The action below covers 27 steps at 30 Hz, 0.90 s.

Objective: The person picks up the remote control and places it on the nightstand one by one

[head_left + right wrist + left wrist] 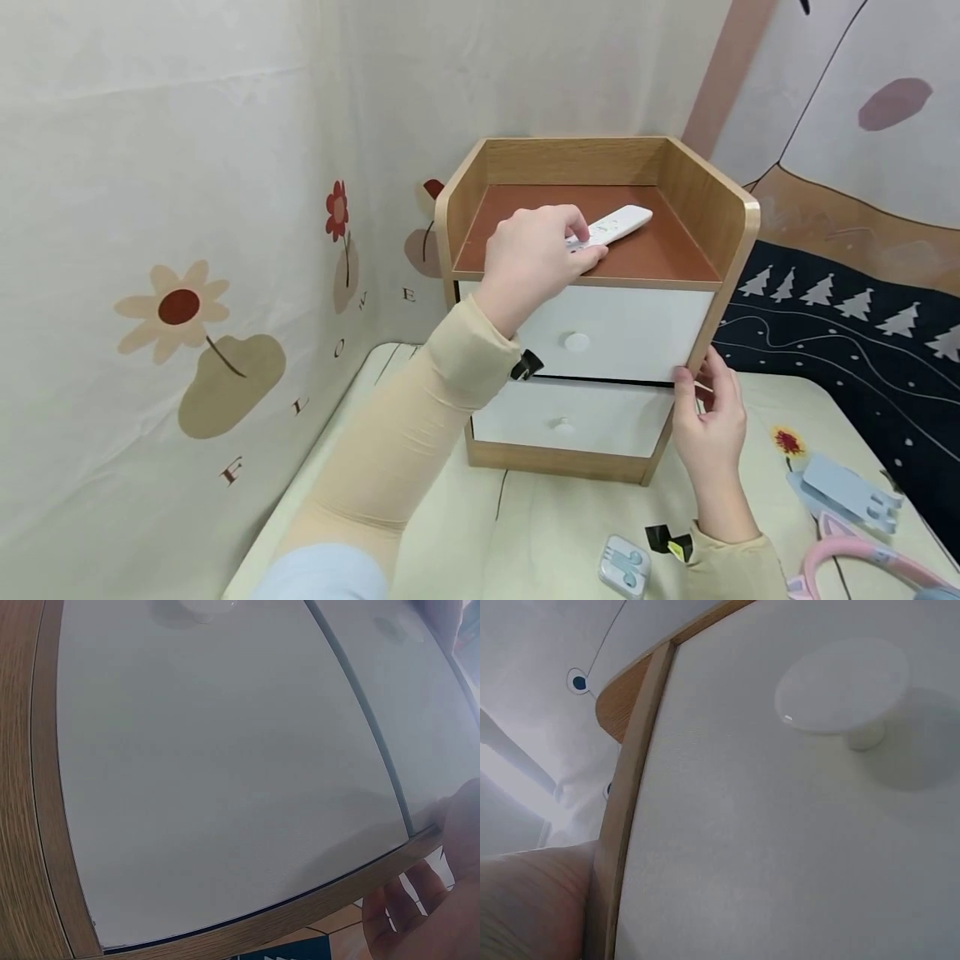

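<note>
A small wood-edged cabinet (577,158) stands upright with two white drawers, both closed. Over its brown top shelf (525,200), my left hand (534,257) pinches the near end of a white remote control (621,223) between thumb and fingers. Whether the remote touches the shelf I cannot tell. My right hand (712,421) grips the cabinet's right side edge, thumb at the front and fingers round the side panel. The left wrist view shows a round drawer knob (844,686) close up. In the right wrist view, fingers (401,900) lie along the outer side panel.
On the pale padded surface (540,525) lie boxed earphones (625,567), a light blue flat object (847,492) and a pink cat-ear headband or headset (855,546). Patterned fabric walls (187,125) stand behind and to the left.
</note>
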### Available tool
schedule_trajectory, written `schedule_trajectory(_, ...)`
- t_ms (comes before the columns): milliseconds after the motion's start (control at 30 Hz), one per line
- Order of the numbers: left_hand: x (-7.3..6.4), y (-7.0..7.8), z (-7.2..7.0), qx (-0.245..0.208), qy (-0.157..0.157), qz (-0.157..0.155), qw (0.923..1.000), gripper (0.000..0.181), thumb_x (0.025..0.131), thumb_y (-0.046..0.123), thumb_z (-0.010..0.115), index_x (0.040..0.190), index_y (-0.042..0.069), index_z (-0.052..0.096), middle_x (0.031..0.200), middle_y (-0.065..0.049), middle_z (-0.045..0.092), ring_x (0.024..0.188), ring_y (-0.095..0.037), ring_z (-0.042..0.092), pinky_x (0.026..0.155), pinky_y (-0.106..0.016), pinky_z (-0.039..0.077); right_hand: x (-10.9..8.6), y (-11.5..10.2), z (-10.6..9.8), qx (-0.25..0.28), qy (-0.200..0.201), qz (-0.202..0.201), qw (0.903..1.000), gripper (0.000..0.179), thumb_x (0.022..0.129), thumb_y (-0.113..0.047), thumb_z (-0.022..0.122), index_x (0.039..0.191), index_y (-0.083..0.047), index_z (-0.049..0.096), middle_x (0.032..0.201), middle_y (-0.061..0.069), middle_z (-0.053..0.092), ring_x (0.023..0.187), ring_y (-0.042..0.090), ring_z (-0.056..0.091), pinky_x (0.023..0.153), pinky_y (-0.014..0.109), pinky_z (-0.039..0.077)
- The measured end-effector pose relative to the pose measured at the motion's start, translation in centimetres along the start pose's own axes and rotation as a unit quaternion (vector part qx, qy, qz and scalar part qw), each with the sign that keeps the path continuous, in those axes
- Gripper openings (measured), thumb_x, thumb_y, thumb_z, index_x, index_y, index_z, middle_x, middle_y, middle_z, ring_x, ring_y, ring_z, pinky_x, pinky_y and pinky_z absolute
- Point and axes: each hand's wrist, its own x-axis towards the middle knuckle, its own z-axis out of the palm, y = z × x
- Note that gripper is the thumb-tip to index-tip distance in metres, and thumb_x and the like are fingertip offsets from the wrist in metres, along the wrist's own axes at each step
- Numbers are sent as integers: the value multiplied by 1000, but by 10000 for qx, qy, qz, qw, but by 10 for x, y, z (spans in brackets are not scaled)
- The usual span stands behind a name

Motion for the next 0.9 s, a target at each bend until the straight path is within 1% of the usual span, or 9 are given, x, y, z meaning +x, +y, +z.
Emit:
schedule_trajectory(133, 3, 4, 4, 71, -155, 85, 9998, 30, 103, 59, 70, 125, 40, 76, 98, 11, 74, 86, -17, 65, 63, -33, 52, -1, 0, 1, 20, -35, 23, 10000, 50, 111, -12, 64, 160, -7, 56, 120, -34, 50, 113, -14, 54, 95, 3, 44)
schedule_trajectory(267, 7, 4, 5, 100, -457, 428, 9980, 34, 108, 50, 61, 138, 41, 72, 96, 12, 74, 98, -15, 62, 66, -34, 52, -1, 1, 1, 28, -53, -20, 10000, 50, 111, -13, 63, 161, -10, 56, 122, -37, 49, 114, -13, 54, 94, 5, 44)
schedule_trajectory(367, 10, 5, 4, 195, -699, 720, 9948, 40, 109, 42, 55, 147, 41, 68, 85, 10, 72, 101, -16, 59, 68, -31, 50, 0, 1, 1, 19, -38, -40, 10000, 50, 111, -13, 63, 161, -11, 56, 123, -39, 49, 114, -13, 55, 94, 4, 44)
schedule_trajectory(433, 13, 7, 3, 251, -830, 793, 9931, 42, 109, 39, 53, 149, 41, 66, 84, 9, 71, 102, -17, 59, 69, -30, 49, 0, 1, 0, 13, -28, -35, 10000, 49, 111, -13, 63, 160, -10, 56, 122, -39, 49, 113, -13, 54, 94, 3, 44)
schedule_trajectory(500, 15, 10, 3, 310, -913, 781, 9923, 44, 108, 37, 53, 151, 41, 64, 93, 11, 74, 104, -16, 59, 71, -31, 48, 0, 2, 0, 6, -25, -13, 10000, 49, 111, -13, 63, 160, -9, 56, 122, -40, 49, 113, -13, 54, 94, 3, 44)
schedule_trajectory(567, 18, 12, 3, 363, -1023, 737, 9914, 46, 107, 36, 52, 152, 43, 63, 109, 12, 77, 109, -16, 60, 74, -32, 51, 0, 2, 0, -5, -22, 6, 10000, 49, 112, -14, 63, 160, -9, 56, 121, -40, 49, 113, -13, 54, 94, 4, 44)
schedule_trajectory(700, 21, 16, 5, 488, -1173, 771, 9889, 47, 110, 36, 49, 155, 46, 58, 140, 18, 72, 124, -19, 59, 90, -40, 53, -1, 2, 1, 6, -34, 39, 10000, 50, 112, -14, 63, 161, -9, 56, 122, -40, 49, 114, -14, 54, 95, 4, 44)
schedule_trajectory(800, 22, 19, 8, 509, -1262, 793, 9875, 48, 112, 35, 46, 158, 49, 55, 151, 21, 67, 131, -22, 55, 98, -44, 49, -1, 2, 1, -9, -22, 29, 10000, 50, 112, -14, 63, 161, -8, 55, 122, -40, 49, 114, -14, 54, 95, 4, 44)
schedule_trajectory(900, 23, 21, 10, 480, -1343, 758, 9869, 51, 112, 34, 43, 159, 52, 52, 156, 25, 62, 132, -22, 51, 99, -44, 45, 0, 2, 0, -40, 18, 3, 10000, 50, 112, -14, 63, 160, -7, 56, 122, -40, 49, 114, -15, 54, 95, 4, 44)
